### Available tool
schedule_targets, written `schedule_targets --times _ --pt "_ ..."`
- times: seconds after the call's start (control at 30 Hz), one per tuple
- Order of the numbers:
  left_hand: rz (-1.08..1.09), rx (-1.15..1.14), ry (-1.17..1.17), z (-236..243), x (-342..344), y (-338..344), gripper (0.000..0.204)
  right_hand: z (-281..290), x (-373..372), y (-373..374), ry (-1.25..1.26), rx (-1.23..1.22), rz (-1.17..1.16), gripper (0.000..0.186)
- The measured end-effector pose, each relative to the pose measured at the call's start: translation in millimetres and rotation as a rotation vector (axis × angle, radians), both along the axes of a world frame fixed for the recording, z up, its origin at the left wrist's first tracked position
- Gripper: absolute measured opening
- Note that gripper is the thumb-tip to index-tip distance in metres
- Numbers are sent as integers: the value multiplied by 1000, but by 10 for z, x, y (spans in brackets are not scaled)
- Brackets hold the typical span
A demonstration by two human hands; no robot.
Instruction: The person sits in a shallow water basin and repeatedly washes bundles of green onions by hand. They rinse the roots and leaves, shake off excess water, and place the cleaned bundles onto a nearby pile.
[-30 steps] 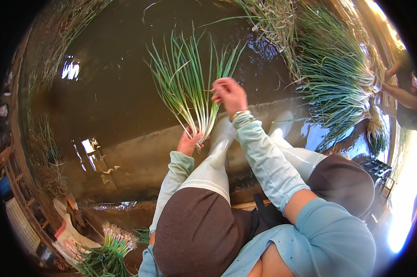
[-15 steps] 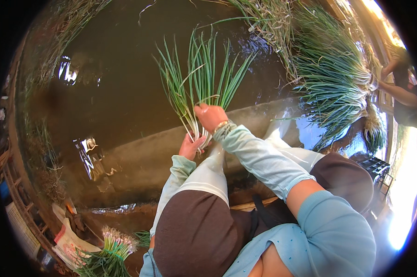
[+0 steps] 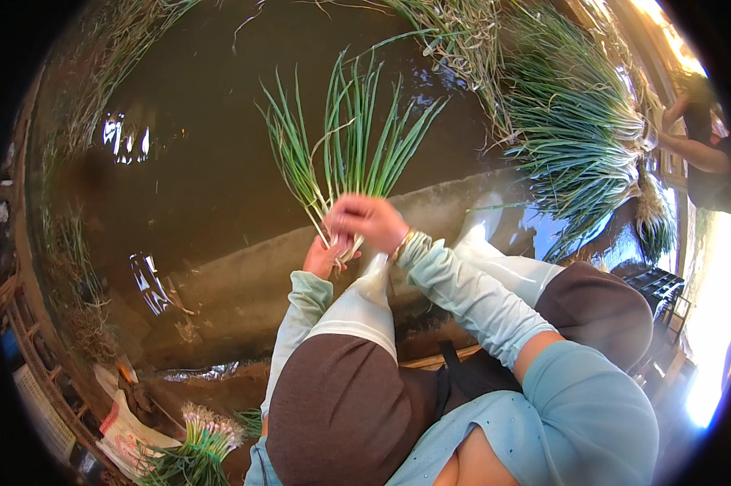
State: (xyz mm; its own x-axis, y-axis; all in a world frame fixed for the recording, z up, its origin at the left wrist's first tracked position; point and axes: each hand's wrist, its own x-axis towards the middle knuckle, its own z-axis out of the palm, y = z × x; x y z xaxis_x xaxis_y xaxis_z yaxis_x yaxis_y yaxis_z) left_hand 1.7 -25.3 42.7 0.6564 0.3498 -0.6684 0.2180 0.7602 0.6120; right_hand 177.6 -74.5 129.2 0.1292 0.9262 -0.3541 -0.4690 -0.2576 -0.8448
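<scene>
A bunch of spring onions [image 3: 365, 154] fans out over the water, green leaves pointing away from me and white ends toward me. My left hand [image 3: 322, 257] is closed round its white root ends. Over the lower stems, my right hand [image 3: 369, 220] lies with fingers bent and pressed together, slightly blurred. Whatever it pinches is hidden behind the fingers. One thin, pale yellowish leaf [image 3: 335, 136] crosses the green ones.
Murky water [image 3: 219, 146] surrounds a submerged ledge by my white boots [image 3: 357, 300]. At right lies a big heap of spring onions [image 3: 576, 138], with another person's arm [image 3: 693, 151] beside it. A tied bundle [image 3: 207, 437] and a white sack [image 3: 126, 433] sit lower left; a black crate [image 3: 657, 292] stands right.
My right hand has slid down from the leaves toward the white stems, nearer my left hand. The bunch has shifted slightly left.
</scene>
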Motion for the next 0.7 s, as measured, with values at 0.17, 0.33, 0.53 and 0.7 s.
schedule_targets --times 0.17,0.33,0.53,0.7 --pt "-73 6 74 65 -1 -48 30 -288 393 292 -61 -163 -349 17" --pt "-102 -40 12 13 -40 -96 38 -775 206 426 -243 -533 17 22" --pt "-107 -99 19 -12 -118 -89 37 -988 145 383 -213 -432 94 21" --pt "-3 -182 -11 -28 -92 -123 37 -982 27 238 -900 -345 131 20"
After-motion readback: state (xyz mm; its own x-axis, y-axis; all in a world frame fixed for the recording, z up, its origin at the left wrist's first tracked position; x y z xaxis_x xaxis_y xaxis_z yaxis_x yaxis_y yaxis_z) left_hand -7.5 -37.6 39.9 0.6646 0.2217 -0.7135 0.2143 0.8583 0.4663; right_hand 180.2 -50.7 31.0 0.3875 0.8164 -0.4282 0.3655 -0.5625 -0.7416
